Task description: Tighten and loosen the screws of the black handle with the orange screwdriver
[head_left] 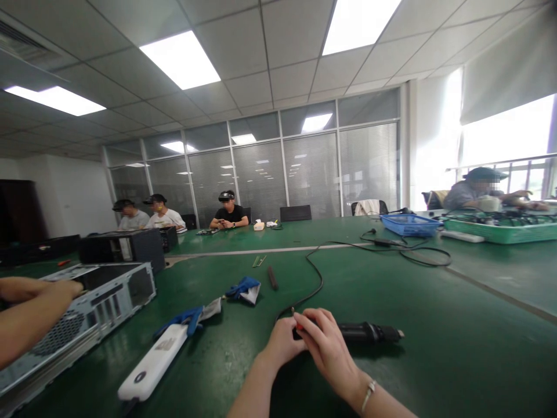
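Note:
My left hand [284, 341] and my right hand [324, 342] meet over the table in front of me, fingers closed around the rear end of a black electric screwdriver [369, 333]. Its body points right, with a metal tip at the far end. A small red part [299, 327] shows between my fingers; the rest of that end is hidden by them. A black cable [319, 273] runs from behind my hands across the table. My right wrist wears a bracelet.
Left of me lie a white power strip [154, 363], blue-grey gloves [246, 290] and a dark brown stick [272, 277]. Another person's arms [39, 313] reach into an open computer case [100, 316]. Blue [409, 225] and green baskets [505, 231] stand at back right; several people sit around.

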`<state>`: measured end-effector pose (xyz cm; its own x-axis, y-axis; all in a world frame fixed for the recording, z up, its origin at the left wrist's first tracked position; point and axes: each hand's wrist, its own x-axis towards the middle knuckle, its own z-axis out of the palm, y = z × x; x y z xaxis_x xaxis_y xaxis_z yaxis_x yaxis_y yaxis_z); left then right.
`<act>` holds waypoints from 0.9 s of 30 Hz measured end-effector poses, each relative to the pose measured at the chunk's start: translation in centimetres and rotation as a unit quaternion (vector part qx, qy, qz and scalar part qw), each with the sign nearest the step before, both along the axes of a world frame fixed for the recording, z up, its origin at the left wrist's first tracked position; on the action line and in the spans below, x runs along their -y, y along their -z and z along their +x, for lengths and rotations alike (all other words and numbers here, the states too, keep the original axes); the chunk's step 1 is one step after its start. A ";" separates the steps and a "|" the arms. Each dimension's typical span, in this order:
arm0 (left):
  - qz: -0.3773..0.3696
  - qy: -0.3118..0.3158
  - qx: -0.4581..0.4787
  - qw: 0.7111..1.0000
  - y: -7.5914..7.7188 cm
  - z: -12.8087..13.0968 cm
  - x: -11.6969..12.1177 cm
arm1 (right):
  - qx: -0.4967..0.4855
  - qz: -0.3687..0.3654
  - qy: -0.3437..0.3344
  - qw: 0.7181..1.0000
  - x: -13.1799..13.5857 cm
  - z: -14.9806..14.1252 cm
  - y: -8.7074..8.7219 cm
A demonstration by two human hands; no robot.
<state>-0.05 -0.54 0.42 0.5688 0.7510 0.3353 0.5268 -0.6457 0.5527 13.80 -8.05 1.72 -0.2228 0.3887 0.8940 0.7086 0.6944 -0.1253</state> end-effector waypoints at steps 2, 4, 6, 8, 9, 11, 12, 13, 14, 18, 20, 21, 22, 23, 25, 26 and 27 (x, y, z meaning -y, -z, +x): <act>-0.001 -0.003 0.007 1.000 0.0 0.0 0.1 | 0.007 0.004 -0.006 1.000 0.0 0.1 -0.1; 0.005 -0.002 0.019 1.000 -0.1 0.0 0.1 | 0.019 0.005 -0.015 1.000 0.1 0.0 -0.1; 0.015 0.004 0.023 1.000 -0.1 0.1 0.1 | 0.027 0.007 -0.019 0.999 0.1 0.0 -0.1; 0.023 0.004 0.008 1.000 0.0 0.1 0.0 | 0.023 0.009 -0.013 1.000 0.2 -0.1 0.0; 0.023 0.001 -0.002 1.000 0.0 0.1 0.0 | 0.019 0.010 -0.009 1.000 0.1 -0.1 0.0; 0.016 -0.008 -0.013 1.000 0.0 0.1 0.0 | 0.011 0.010 -0.003 1.000 0.1 0.0 0.0; 0.011 -0.009 -0.010 1.000 0.0 0.0 0.0 | 0.009 0.009 -0.003 1.000 0.1 0.0 0.0; 0.008 -0.008 -0.002 1.000 0.0 0.0 0.1 | 0.009 0.009 -0.006 1.000 0.2 0.0 -0.1; 0.008 -0.005 0.008 1.000 -0.1 0.0 0.1 | 0.011 0.008 -0.011 1.000 0.2 0.0 -0.1; 0.013 0.004 0.019 1.000 0.1 0.0 0.0 | 0.022 -0.003 -0.023 0.999 0.4 -0.1 -0.2; 0.011 -0.006 0.004 1.000 0.2 0.0 -0.2 | 0.016 -0.007 -0.012 1.000 0.3 -0.1 -0.1; 0.008 -0.011 -0.004 1.000 0.2 0.0 -0.2 | 0.011 -0.008 -0.006 1.000 0.2 -0.1 -0.1; 0.005 -0.015 -0.008 1.000 0.2 0.0 -0.2 | 0.007 -0.009 -0.002 1.000 0.2 0.0 0.0; 0.001 -0.016 -0.007 1.000 0.2 0.0 -0.1 | 0.005 -0.007 -0.001 1.000 0.1 0.0 0.1; -0.005 -0.008 0.007 1.000 0.0 -0.1 0.1 | 0.007 -0.006 -0.009 1.000 -0.1 0.2 0.2; -0.007 -0.003 0.015 1.000 -0.2 -0.1 0.2 | 0.009 -0.004 -0.015 1.000 -0.1 0.2 0.2; -0.006 0.001 0.021 1.000 -0.3 -0.1 0.3 | 0.011 -0.002 -0.019 1.000 -0.1 0.2 0.2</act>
